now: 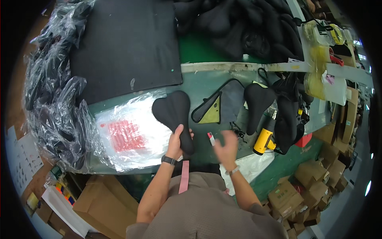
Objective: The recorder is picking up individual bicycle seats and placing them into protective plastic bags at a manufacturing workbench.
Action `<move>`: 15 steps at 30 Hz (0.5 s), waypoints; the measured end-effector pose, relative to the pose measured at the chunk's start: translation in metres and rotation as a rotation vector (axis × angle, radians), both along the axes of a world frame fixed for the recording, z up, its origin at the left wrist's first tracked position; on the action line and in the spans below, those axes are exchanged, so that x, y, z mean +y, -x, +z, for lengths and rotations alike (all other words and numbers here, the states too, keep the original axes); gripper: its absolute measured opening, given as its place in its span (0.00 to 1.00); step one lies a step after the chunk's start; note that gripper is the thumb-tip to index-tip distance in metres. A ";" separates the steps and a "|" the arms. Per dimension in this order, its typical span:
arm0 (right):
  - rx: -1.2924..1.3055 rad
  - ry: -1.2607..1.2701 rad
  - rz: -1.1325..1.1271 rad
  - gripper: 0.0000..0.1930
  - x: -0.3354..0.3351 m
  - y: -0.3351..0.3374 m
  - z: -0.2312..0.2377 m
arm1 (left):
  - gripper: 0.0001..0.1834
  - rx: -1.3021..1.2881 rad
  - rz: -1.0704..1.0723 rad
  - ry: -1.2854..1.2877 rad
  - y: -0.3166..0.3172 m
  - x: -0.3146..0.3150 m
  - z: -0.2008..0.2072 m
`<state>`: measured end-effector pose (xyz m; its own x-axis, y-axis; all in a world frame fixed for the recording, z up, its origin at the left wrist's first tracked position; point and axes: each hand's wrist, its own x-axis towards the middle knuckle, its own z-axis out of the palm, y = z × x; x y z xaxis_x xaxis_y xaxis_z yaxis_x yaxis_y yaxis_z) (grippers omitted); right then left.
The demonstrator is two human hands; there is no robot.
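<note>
My left hand (175, 142) is closed round the narrow nose of a black bicycle saddle cover (173, 108), with the wide end pointing away from me. Its broad part lies over the edge of a stack of clear plastic bags (147, 139) with red print. My right hand (227, 148) hovers over the bench's near edge, fingers apart and slightly blurred, with nothing visible in it. Beside its thumb lies a small red and white object (211, 138). Black hex keys or similar small metal parts (237, 131) are just beyond that hand.
A second black saddle (258, 101) and a yellow heat gun (263, 141) sit at the right. A grey and yellow-green triangular pouch (223, 103) lies mid-bench. Plastic-wrapped saddles (55, 91) line the left, a black mat (127, 44) the back. Cardboard boxes (284, 195) stand on the floor.
</note>
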<state>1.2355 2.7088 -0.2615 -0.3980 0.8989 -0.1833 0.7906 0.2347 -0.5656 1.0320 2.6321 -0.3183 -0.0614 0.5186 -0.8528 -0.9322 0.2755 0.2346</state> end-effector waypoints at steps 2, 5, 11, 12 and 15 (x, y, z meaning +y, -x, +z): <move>-0.286 -0.190 -0.210 0.35 -0.001 -0.054 -0.025 | 0.25 0.045 -0.155 -0.006 0.000 -0.014 0.009; -0.303 -0.167 -0.274 0.36 -0.002 -0.108 -0.064 | 0.28 -0.101 -0.170 -0.070 -0.017 -0.007 0.006; 0.086 0.174 -0.360 0.37 -0.023 -0.033 0.026 | 0.38 -0.087 -0.022 -0.108 -0.020 -0.025 0.002; 0.097 0.006 -0.120 0.39 -0.027 -0.014 0.033 | 0.38 -0.095 -0.041 -0.092 -0.022 -0.023 0.004; -0.373 0.139 0.204 0.40 -0.016 0.092 0.078 | 0.38 -0.086 0.038 -0.046 -0.031 -0.024 -0.006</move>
